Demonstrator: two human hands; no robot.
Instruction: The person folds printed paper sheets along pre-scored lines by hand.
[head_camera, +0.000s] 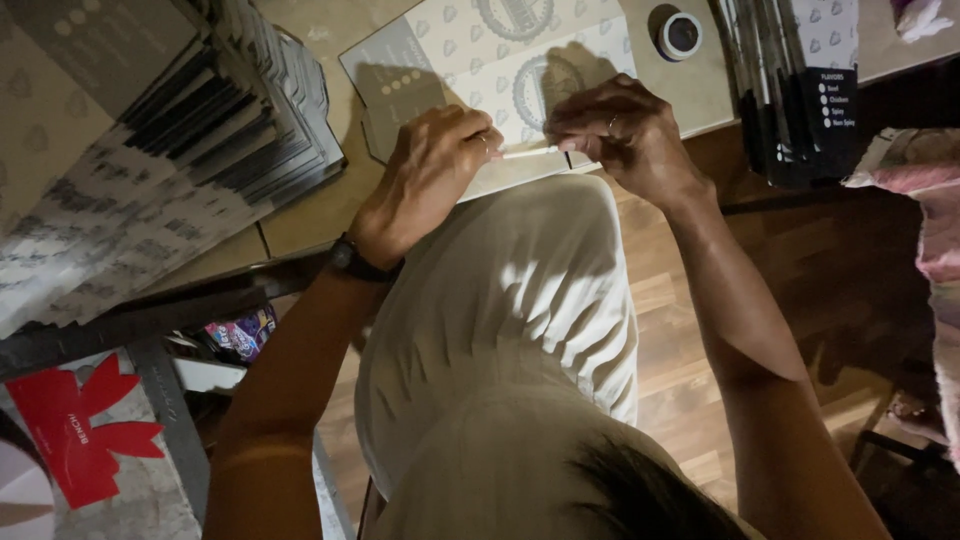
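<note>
White strip (528, 152), thin, is pinched at its 2 ends between left hand (432, 170) and right hand (622, 135), held taut above flat printed carton (450, 50) at table edge (300, 225).

The left hand (432, 165) and the right hand (622, 130) pinch a thin white strip (528, 152) between them. Under them lies a flat box sheet (470, 50) on the table (310, 215). A big stack of sheets (150, 130) sits to the left. A tape roll (680, 35) is near the right.
</note>
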